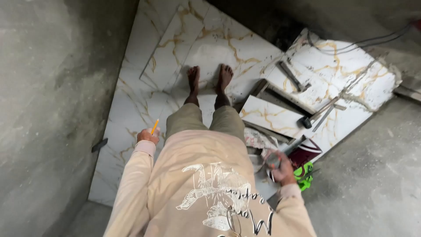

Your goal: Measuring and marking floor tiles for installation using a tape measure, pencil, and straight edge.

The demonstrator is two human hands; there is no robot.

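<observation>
**Inspector:** Footing first. The person stands barefoot on the laid marble-pattern tiles (131, 109), with loose tile offcuts (272, 116) just right of the feet. A step to the right could, in the inspector's judgement, land a bare foot (224, 79) on a cut edge or tip a loose piece.

**Assistant:** Other hazards on that side?

**Inspector:** A hammer (318, 113) and a metal straightedge (293, 77) lie on the large tile (351, 66) at the far right, and cables (372, 41) trail beyond it. Any of these could trip or slide underfoot.

**Assistant:** And the hands?

**Inspector:** The left hand (147, 136) is curled closed around a yellow pencil (155, 126), tip pointing up and away, held low beside the left leg above the tiled floor. The right hand (283, 169) is closed on a metal tool (289, 147) with a rounded clear part near the palm; its exact kind cannot be told. It hangs over a clutter of red and green items (305, 169) near the right edge of the tiles.

**Assistant:** Grip security?

**Inspector:** Both appear firm; a dropped tool could chip the tile below.
</observation>
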